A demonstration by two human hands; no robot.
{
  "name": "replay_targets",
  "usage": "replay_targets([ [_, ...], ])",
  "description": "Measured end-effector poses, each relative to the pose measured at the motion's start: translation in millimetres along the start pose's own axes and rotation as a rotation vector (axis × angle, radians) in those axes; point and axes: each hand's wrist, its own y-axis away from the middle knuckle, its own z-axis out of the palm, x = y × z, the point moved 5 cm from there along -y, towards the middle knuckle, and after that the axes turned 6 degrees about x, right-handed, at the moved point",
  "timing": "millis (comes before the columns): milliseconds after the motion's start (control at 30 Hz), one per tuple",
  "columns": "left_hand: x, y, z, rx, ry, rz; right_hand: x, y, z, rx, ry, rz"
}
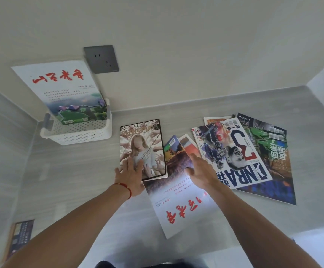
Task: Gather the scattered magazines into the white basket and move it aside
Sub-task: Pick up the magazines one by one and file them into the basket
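A white perforated basket (80, 133) stands at the back left against the wall, with one white magazine with red script (64, 88) upright in it. My left hand (131, 174), a red string at its wrist, rests with straight fingers on the near edge of a magazine showing a pale figure (143, 144). My right hand (200, 168) lies open over a white magazine with red script (178, 206) that points toward me. Right of it an NBA magazine (232, 151) overlaps a dark green and blue magazine (269, 171). Two smaller magazines (178, 147) peek out between them.
The magazines lie on a grey surface (70, 180) bounded by a pale wall behind and side walls left and right. A grey wall socket (101, 59) sits above the basket. Another dark booklet (21, 236) lies at the near left edge.
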Motion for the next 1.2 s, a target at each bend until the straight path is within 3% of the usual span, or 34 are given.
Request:
replay_targets([
  [233, -10.2, -17.3, -40.3, -0.194, 0.202, 0.038, -2.8, -2.0, -108.0, 0.107, 0.316, -0.159],
  [300, -2.0, -12.6, -72.4, 0.019, 0.408, 0.012, -8.3, -1.6, -137.2, 0.065, 0.368, -0.179],
  [367, 12.1, 0.7, -116.5, 0.472, 0.589, 0.065, -20.9, -3.6, -154.6, 0.04, 0.436, -0.229],
  [433, 35.0, 24.0, -157.1, 0.84, 0.601, 0.268, -42.0, -6.4, -159.2, 0.023, 0.491, -0.304],
  [500, 61.4, 37.1, -181.2, 0.764, 0.469, 0.424, -68.9, -10.6, -157.3, 0.023, 0.533, -0.382],
  [567, 68.7, 30.4, -179.6, 0.525, 0.328, 0.396, -99.0, -12.7, -152.1, 0.095, 0.565, -0.507],
  [633, 58.2, 25.2, -172.4, 0.452, 0.342, 0.347, -120.7, -14.0, -150.2, 0.256, 0.561, -0.642],
  [733, 22.1, 28.7, -165.4, 0.473, 0.592, 0.223, -131.7, -13.3, -155.9, 0.589, 0.396, -0.687],
  [833, -32.1, 26.2, -147.6, 0.387, 0.951, 0.056, -123.6, -10.7, -158.1, 0.819, 0.07, -0.391],
  [900, -65.9, 27.1, -132.9, 0.311, 1.189, -0.021, -105.8, -23.6, -139.8, 0.73, -0.132, -0.061],
  [1000, -109.5, 31.7, -116.6, 0.306, 1.439, -0.111, -110.5, -38.7, -90.3, 0.176, -0.69, 0.278],
  [1067, -135.0, 37.8, -112.5, 0.325, 1.503, -0.134, -138.1, -42.1, -70.1, 0.005, -0.795, 0.193],
  [1200, -195.8, 41.2, -109.4, 0.381, 1.526, -0.174, -200.9, -56.2, -61.5, 0.094, -0.648, -0.068],
])
